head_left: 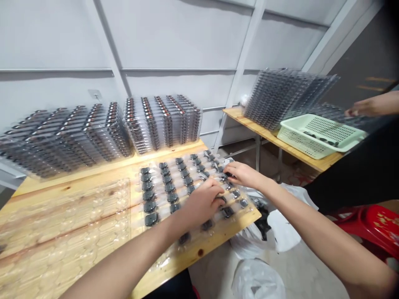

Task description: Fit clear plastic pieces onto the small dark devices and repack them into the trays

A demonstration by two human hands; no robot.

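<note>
A clear plastic tray (162, 195) filled with rows of small dark rounded parts (151, 219) lies on the wooden table in front of me. Over its right half, my left hand (202, 201) is closed, with curled fingers around a small black part (221, 200). My right hand (242, 174) reaches to the tray's far right side, its fingertips pinched on another black part that they mostly cover. To the left lies a second clear tray (93, 216) with bare pockets.
Stacked loaded trays (163, 124) stand along the wall behind the table (199, 252). On another table at right are more tray stacks (277, 97) and a pale green basket (314, 143) holding dark pieces. Another person's hand (368, 106) is above it. White plastic bags (258, 280) and a red stool (374, 224) stand below.
</note>
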